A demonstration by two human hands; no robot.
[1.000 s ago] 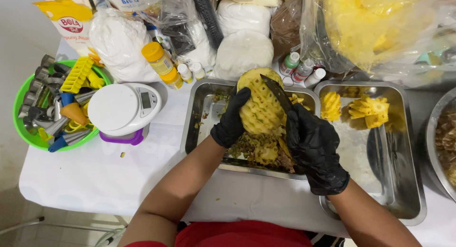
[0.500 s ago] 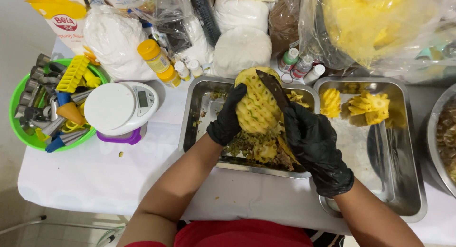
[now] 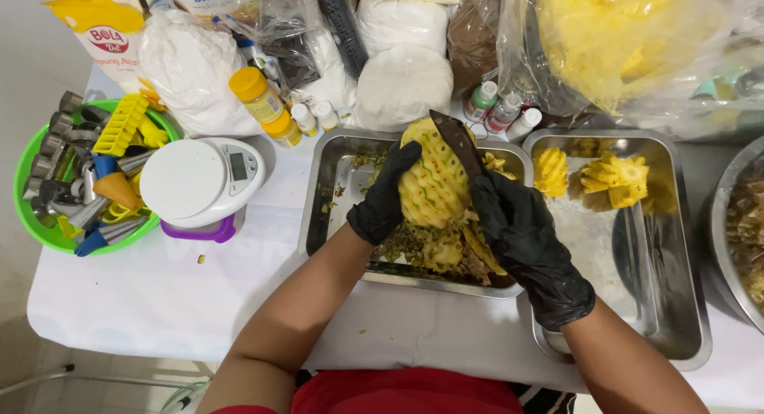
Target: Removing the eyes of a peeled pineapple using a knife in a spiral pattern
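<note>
My left hand (image 3: pixel 387 196), in a black glove, is wrapped around the left flank of a peeled pineapple (image 3: pixel 432 183), fingers curled over its upper side so the fruit stands tilted between my two hands. My right hand (image 3: pixel 525 239), also gloved in black, is clenched on a knife handle I cannot see; the dark knife blade (image 3: pixel 459 145) runs up and away from that fist along the pineapple's right side, touching it.

Room is tight. The fruit sits above a steel tray (image 3: pixel 330 183) whose near rim lies just under my wrists, with a heap of peel scraps (image 3: pixel 442 251) directly below my hands. Touching that tray to the right of my right hand is a second steel tray (image 3: pixel 676 303) holding cut pineapple pieces (image 3: pixel 613 179) at its far end; its near half is bare. Beyond the blade tip stand small bottles (image 3: pixel 501 112) and white bags (image 3: pixel 402 84), close. Left of my left hand, past the tray's wall, sits a white kitchen scale (image 3: pixel 199 183), then a green basket of cutters (image 3: pixel 83 179). The freest stretch is the white tablecloth (image 3: pixel 159 303) beside my left forearm.
</note>
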